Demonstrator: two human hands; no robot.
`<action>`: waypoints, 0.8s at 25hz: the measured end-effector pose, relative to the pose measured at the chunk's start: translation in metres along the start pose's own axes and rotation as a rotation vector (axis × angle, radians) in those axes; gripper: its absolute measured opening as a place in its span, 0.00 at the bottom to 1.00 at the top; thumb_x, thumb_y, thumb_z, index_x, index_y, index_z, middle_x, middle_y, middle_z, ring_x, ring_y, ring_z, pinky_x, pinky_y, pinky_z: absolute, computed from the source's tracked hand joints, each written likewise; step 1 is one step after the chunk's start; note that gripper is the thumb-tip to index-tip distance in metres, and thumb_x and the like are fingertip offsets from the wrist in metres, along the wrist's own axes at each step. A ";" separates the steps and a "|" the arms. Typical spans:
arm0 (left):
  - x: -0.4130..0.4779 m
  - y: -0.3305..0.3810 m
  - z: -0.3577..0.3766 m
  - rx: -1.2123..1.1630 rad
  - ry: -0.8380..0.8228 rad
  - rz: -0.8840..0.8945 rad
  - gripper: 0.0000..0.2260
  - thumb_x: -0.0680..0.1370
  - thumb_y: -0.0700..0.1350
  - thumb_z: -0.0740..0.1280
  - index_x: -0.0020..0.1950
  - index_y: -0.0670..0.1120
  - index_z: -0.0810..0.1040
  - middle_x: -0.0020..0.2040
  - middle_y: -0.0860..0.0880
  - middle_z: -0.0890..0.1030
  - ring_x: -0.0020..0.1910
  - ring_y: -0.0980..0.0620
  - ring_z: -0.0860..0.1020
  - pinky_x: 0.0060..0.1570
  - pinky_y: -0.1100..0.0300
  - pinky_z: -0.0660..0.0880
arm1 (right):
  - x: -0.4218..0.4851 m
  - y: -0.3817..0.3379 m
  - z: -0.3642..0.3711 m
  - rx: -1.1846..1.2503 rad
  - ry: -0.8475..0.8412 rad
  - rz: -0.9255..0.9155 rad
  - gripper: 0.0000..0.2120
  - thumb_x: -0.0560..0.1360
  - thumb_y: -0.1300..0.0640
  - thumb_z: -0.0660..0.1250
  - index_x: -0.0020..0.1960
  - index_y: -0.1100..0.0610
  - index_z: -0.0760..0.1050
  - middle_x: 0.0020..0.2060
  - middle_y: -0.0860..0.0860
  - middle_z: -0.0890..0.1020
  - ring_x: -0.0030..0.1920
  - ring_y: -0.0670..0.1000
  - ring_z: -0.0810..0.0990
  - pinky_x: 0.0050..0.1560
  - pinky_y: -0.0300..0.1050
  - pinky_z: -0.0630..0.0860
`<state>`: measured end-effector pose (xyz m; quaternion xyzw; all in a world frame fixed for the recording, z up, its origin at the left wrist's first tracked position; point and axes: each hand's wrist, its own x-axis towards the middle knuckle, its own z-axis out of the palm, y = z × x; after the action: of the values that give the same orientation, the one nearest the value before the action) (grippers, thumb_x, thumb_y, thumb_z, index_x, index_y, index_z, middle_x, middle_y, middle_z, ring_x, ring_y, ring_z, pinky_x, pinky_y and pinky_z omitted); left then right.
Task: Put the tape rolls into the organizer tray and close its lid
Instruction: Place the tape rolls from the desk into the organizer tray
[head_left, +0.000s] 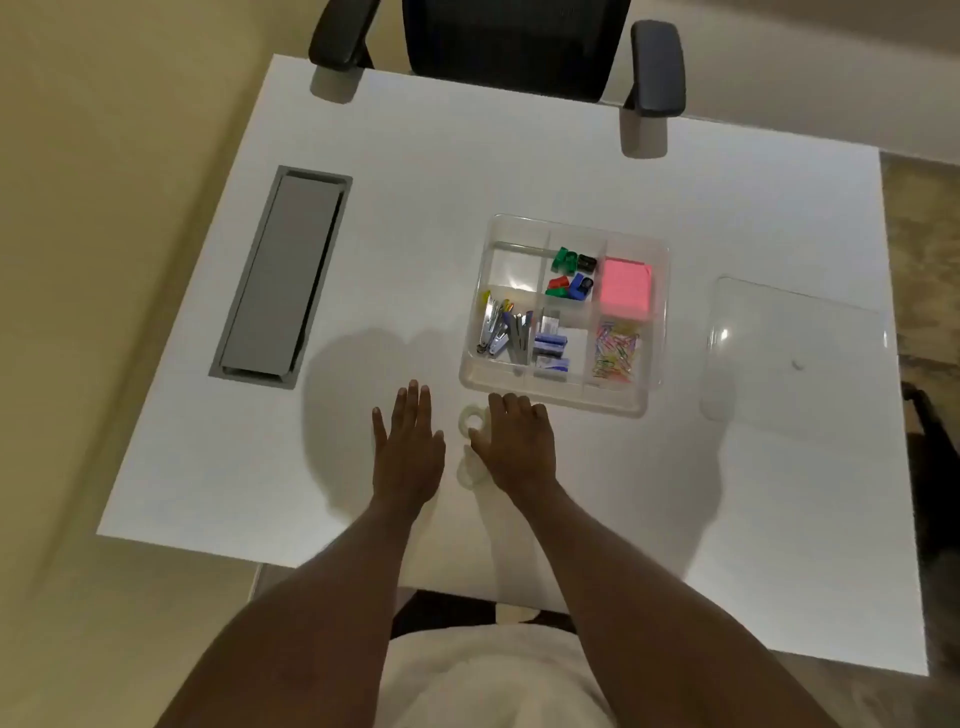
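Two clear tape rolls lie on the white table between my hands: one near my right thumb, another partly hidden under the edge of my right hand. My right hand rests flat just in front of the clear organizer tray, thumb touching the upper roll. My left hand lies flat with its fingers apart, left of the rolls, holding nothing. The tray stands uncovered; its far-left compartment holds nothing. The clear lid lies flat on the table to the tray's right.
The tray's other compartments hold sharpeners, pink sticky notes, staplers, staple boxes and paper clips. A grey cable hatch is set into the table at left. A black office chair stands at the far edge.
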<state>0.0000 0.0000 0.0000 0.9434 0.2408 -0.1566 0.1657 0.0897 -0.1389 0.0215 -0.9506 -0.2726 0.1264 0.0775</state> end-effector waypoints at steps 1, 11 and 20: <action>0.005 -0.003 0.000 0.013 -0.006 -0.005 0.30 0.87 0.52 0.52 0.85 0.46 0.44 0.86 0.46 0.45 0.85 0.46 0.44 0.83 0.38 0.44 | 0.003 -0.004 0.004 -0.003 -0.033 0.004 0.25 0.77 0.41 0.68 0.66 0.57 0.75 0.58 0.54 0.82 0.58 0.56 0.80 0.62 0.52 0.76; 0.051 -0.013 -0.020 -0.022 -0.058 0.021 0.29 0.87 0.54 0.51 0.85 0.49 0.43 0.86 0.47 0.43 0.85 0.45 0.43 0.83 0.41 0.45 | 0.016 -0.021 0.015 -0.071 0.028 0.018 0.24 0.73 0.44 0.74 0.63 0.58 0.78 0.57 0.56 0.82 0.57 0.57 0.81 0.61 0.53 0.77; 0.086 0.001 -0.037 -0.024 -0.122 0.059 0.29 0.87 0.52 0.52 0.85 0.46 0.44 0.86 0.45 0.41 0.85 0.44 0.42 0.83 0.41 0.48 | 0.092 -0.004 -0.057 0.072 0.262 -0.044 0.27 0.77 0.43 0.69 0.69 0.57 0.73 0.63 0.56 0.79 0.64 0.57 0.76 0.67 0.55 0.74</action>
<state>0.0800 0.0481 0.0007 0.9368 0.2041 -0.2058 0.1960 0.1788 -0.0905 0.0584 -0.9494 -0.2761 0.0090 0.1492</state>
